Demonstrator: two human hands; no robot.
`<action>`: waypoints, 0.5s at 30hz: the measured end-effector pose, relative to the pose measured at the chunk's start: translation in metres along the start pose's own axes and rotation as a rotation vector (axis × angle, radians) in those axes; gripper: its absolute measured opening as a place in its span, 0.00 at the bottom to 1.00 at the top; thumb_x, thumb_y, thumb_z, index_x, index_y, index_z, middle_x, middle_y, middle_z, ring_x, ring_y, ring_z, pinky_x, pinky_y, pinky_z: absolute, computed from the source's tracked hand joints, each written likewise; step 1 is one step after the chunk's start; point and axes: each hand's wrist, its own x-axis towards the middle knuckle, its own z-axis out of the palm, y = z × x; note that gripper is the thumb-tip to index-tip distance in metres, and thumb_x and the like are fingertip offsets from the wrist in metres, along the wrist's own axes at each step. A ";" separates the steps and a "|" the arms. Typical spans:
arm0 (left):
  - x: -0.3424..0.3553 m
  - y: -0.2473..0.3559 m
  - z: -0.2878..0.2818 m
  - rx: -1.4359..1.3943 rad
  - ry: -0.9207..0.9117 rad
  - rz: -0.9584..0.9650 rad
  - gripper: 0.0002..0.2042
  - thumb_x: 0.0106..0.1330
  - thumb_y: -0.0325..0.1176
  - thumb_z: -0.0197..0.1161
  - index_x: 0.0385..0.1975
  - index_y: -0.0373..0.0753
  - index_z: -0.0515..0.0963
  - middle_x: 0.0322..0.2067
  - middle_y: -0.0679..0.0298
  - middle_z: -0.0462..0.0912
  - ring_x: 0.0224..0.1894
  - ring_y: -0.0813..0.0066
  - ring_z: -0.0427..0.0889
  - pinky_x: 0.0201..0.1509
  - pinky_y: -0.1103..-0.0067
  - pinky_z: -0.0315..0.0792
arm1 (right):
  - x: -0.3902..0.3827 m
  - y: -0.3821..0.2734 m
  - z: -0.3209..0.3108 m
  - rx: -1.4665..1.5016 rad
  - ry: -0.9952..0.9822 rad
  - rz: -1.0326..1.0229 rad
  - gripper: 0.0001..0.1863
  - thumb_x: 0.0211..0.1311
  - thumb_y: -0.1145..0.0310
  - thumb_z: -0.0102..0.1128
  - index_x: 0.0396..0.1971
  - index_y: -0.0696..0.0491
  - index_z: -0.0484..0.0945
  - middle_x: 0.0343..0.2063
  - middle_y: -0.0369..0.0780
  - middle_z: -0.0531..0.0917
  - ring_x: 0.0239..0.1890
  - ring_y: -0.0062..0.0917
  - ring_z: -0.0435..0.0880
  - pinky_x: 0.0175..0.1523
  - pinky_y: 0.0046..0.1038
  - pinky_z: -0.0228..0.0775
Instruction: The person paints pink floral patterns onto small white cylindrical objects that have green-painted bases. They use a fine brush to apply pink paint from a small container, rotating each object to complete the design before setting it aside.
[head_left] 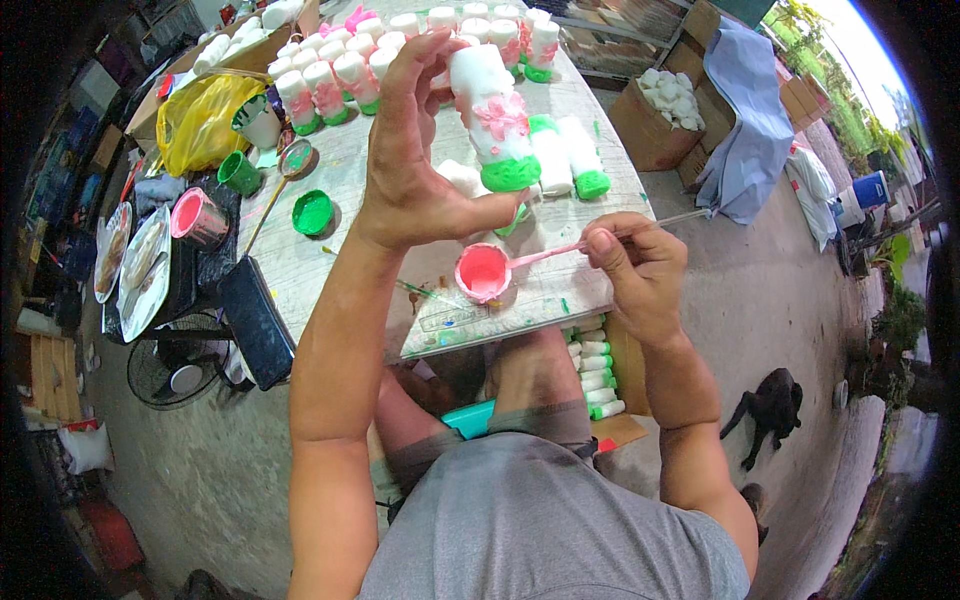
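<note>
My left hand (410, 170) holds a white cylinder (497, 110) upright and slightly tilted, with a pink flower on its side and a green band at its bottom. My right hand (632, 270) grips a thin brush or stick (550, 254), coated pink at its lower part, with that end at a small cup of pink paint (483, 270). Just behind, two white cylinders with green ends (572, 158) lie on the table. A lid or shallow cup of green paint (311, 212) sits left of my left hand.
Painted cylinders (358, 75) crowd the table's back (430, 330). A yellow bag (200, 105), pink paint tub (195, 215), plates (145, 280) and dark phone-like slab (255, 320) are left. A fan (175, 370) stands below. Boxes (640, 130) and a black dog (770, 415) are right.
</note>
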 end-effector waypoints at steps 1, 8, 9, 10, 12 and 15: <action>0.000 0.000 0.000 -0.016 -0.004 -0.001 0.62 0.33 0.28 0.83 0.76 0.36 0.53 0.65 0.55 0.68 0.62 0.63 0.76 0.61 0.71 0.74 | 0.000 0.001 -0.002 -0.003 0.028 -0.017 0.12 0.71 0.66 0.68 0.38 0.62 0.84 0.30 0.35 0.85 0.33 0.14 0.79 0.38 0.19 0.71; 0.000 0.003 0.002 -0.075 -0.004 -0.030 0.62 0.34 0.26 0.81 0.76 0.38 0.52 0.66 0.56 0.67 0.66 0.64 0.72 0.63 0.71 0.72 | -0.010 0.005 0.002 0.094 -0.018 0.036 0.11 0.72 0.66 0.67 0.38 0.61 0.84 0.30 0.34 0.84 0.33 0.14 0.79 0.39 0.19 0.72; 0.000 0.003 0.003 -0.093 0.004 -0.045 0.62 0.34 0.26 0.81 0.76 0.38 0.51 0.66 0.56 0.67 0.67 0.64 0.72 0.64 0.71 0.71 | -0.010 0.005 0.001 0.047 -0.021 0.038 0.11 0.72 0.66 0.67 0.38 0.60 0.84 0.31 0.34 0.84 0.33 0.14 0.79 0.39 0.19 0.72; 0.000 0.005 0.004 -0.110 0.012 -0.061 0.62 0.33 0.27 0.82 0.76 0.38 0.51 0.66 0.56 0.67 0.67 0.64 0.71 0.65 0.71 0.70 | -0.011 0.005 -0.001 0.000 -0.023 0.039 0.11 0.72 0.65 0.67 0.38 0.60 0.84 0.31 0.34 0.84 0.33 0.14 0.79 0.39 0.19 0.72; 0.000 0.009 0.006 -0.122 0.007 -0.073 0.64 0.33 0.27 0.82 0.76 0.40 0.49 0.66 0.57 0.67 0.69 0.63 0.70 0.66 0.71 0.69 | -0.010 0.007 -0.005 0.122 0.087 -0.046 0.12 0.74 0.65 0.64 0.41 0.60 0.81 0.32 0.38 0.84 0.33 0.17 0.79 0.39 0.22 0.72; 0.002 0.013 0.005 -0.137 -0.025 -0.074 0.64 0.35 0.27 0.81 0.77 0.41 0.47 0.67 0.56 0.66 0.70 0.62 0.69 0.68 0.69 0.68 | 0.002 0.001 -0.015 0.496 0.229 -0.161 0.10 0.76 0.67 0.60 0.43 0.60 0.78 0.34 0.43 0.84 0.32 0.24 0.79 0.40 0.27 0.73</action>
